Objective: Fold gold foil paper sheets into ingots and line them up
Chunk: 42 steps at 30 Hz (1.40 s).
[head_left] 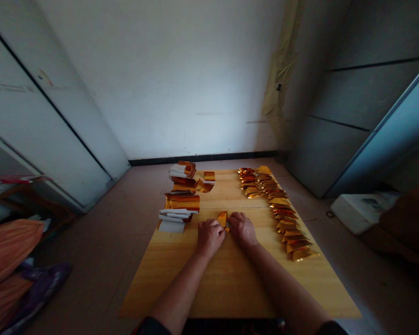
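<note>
Between my two hands, near the middle of the wooden table (223, 270), lies a small folded piece of gold foil paper (222, 218). My left hand (210, 236) has its fingers curled and pressed on the paper's left and lower side. At its right edge, my right hand (243, 229) grips the piece with bent fingers; the fingertips are partly hidden. Stacks of gold and white sheets (182, 203) stand at the table's left back. Folded gold pieces (286, 214) overlap in a long row down the right side, beside a shorter row (249, 184).
Behind the table is a white wall (181, 83). Cabinets stand at left (56, 107) and right (335, 125). A white box (354, 211) sits on the floor at right, and orange cloth or bags (10, 251) lie at the far left.
</note>
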Motion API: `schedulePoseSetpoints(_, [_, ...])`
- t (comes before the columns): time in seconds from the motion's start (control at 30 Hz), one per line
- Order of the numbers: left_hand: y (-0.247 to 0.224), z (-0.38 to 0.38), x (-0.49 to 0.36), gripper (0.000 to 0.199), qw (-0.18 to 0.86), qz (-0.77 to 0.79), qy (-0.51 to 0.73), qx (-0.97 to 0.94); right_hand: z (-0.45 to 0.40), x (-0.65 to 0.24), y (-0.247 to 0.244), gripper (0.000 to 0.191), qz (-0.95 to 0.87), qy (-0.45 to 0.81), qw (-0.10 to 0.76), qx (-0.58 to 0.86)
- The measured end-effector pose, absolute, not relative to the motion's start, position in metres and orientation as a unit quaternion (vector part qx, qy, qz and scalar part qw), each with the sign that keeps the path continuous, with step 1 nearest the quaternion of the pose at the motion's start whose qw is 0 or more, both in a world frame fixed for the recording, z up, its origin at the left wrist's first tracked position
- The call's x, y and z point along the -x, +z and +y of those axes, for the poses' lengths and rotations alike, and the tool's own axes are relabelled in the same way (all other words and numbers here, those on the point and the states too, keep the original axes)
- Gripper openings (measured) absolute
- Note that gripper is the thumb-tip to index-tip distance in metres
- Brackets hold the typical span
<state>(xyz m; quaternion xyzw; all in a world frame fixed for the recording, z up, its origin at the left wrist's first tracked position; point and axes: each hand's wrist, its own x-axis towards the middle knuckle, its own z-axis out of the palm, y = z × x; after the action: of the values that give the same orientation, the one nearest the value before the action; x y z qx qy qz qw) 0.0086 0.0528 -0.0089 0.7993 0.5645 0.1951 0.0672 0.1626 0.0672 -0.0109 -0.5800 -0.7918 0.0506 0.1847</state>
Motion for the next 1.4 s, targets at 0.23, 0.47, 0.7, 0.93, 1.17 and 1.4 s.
schedulePoseSetpoints(0.23, [-0.013, 0.057, -0.01, 0.01, 0.057, 0.568, 0.197, -0.797, 0.062, -0.157, -0.007, 0.019, -0.81, 0.005, 0.116, 0.574])
schedulePoseSetpoints(0.47, [-0.011, 0.059, -0.014, 0.018, 0.046, 0.607, 0.195, -0.769, 0.063, -0.157, -0.009, 0.019, -0.827, -0.009, 0.1, 0.553])
schedulePoseSetpoints(0.7, [-0.008, 0.067, -0.005, 0.061, 0.081, 0.643, 0.139, -0.749, 0.062, -0.158, -0.009, 0.017, -0.829, -0.009, 0.111, 0.548])
schedulePoseSetpoints(0.93, [-0.011, 0.065, -0.002, 0.045, 0.081, 0.569, 0.142, -0.806, 0.063, -0.158, -0.01, 0.019, -0.824, 0.003, 0.122, 0.553])
schedulePoseSetpoints(1.17, [-0.002, 0.064, -0.003, 0.039, 0.062, 0.542, 0.132, -0.828, 0.07, -0.161, -0.011, 0.023, -0.813, 0.031, 0.127, 0.568])
schedulePoseSetpoints(1.4, [0.004, 0.074, 0.008, 0.037, 0.064, 0.528, 0.087, -0.842, 0.079, -0.169, 0.0, 0.023, -0.846, 0.033, 0.128, 0.516])
